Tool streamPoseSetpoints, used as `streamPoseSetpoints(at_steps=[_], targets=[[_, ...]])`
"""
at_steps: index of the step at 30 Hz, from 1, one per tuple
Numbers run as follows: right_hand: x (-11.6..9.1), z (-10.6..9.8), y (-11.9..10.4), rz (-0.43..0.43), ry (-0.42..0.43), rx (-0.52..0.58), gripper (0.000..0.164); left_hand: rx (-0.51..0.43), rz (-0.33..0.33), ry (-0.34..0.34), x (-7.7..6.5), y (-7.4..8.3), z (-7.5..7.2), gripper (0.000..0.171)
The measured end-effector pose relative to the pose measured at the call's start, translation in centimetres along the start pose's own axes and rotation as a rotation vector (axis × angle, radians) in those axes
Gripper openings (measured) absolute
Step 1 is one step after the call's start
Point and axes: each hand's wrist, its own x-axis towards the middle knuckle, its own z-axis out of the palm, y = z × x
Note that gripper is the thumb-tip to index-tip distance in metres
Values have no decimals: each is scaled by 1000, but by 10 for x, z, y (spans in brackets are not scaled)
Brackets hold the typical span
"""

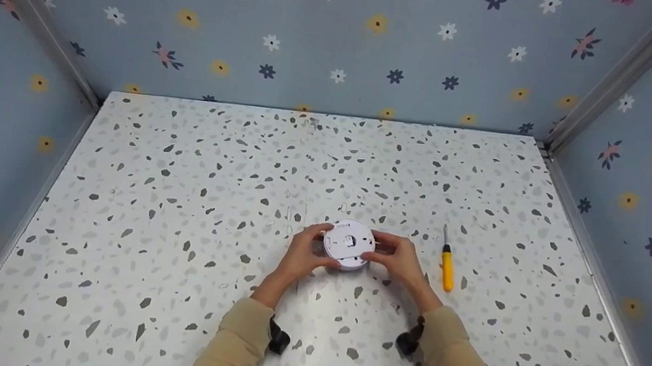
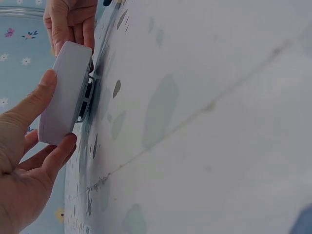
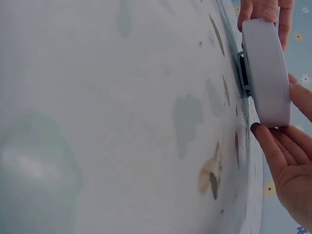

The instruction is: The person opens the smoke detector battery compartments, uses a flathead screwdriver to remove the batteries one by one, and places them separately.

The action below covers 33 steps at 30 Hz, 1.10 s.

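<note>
A round white smoke detector (image 1: 349, 245) is held just over the speckled tabletop, its flat back with slots and a central hole turned up. From the left, my left hand (image 1: 301, 252) grips its rim between thumb and fingers. On the opposite side my right hand (image 1: 403, 262) holds the rim as well, with the thumb over the back's edge. In the left wrist view the detector's white side wall (image 2: 63, 92) shows, with a dark slotted vent (image 2: 87, 100) underneath facing the table. The right wrist view also shows that vent (image 3: 243, 74) below the body.
A screwdriver (image 1: 447, 267) with a yellow and black handle lies to the right of my right hand, tip pointing away. Flower-patterned walls (image 1: 342, 43) enclose the table (image 1: 167, 287) at the back and both sides. Metal posts stand in the back corners.
</note>
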Motion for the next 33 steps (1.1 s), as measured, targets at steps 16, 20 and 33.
streamPoseSetpoints(at_steps=[16, 20, 33], targets=[[2, 0, 2, -12, 44, -17, 55, -6, -2, 72, 0, 2, 4, 70], [2, 0, 1, -3, 60, -32, 52, -23, 1, 94, -1, 1, 4, 69], [1, -1, 3, -31, 78, -8, 48, -189, -17, 112, -10, 30, -2, 62]])
